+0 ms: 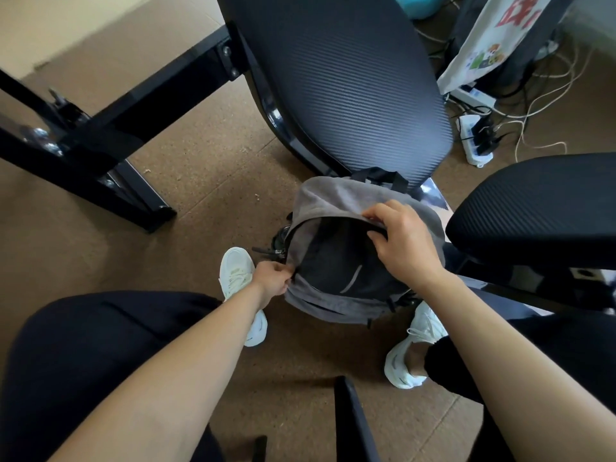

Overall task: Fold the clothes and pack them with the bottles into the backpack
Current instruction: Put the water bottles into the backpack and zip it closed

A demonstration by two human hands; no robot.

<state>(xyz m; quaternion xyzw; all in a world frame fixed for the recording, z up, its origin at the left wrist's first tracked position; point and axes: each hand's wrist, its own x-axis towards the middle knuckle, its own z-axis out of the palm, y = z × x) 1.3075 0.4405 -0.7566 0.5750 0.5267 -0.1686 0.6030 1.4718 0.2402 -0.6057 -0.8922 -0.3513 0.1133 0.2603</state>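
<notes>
The grey backpack (336, 195) stands on the floor (206, 181) between the person's two white shoes (236, 271), tipped back so that its black carry handle (380, 176) meets the near edge of a dark mesh chair (350, 88). Its long axis runs away from the person, base nearest and handle farthest, and the main opening (330, 255) gapes upward toward the camera. The left grip (271, 278) is closed in a pinch at the low left end of the zip line, fingers bunched on what is probably the zip pull, though the pull itself is hidden under them. The right grip (403, 238) is curled over the upper right lip of the opening, thumb inside and fingers outside, holding the rim up and taut. The coming move turns on the zip track, which arches from the left grip up over the top of the pack to the right grip; the left is the nearer one to its free end, and the right serves as the anchor. Inside shows only dark fabric with a pale curved stripe; I cannot tell whether that is lining or a folded garment. No loose clothes or bottles show on the floor, so the packing may well be finished, with the zip the step in hand. A tug along the arch rather than outward looks safest, since the pack only leans on the chair.
</notes>
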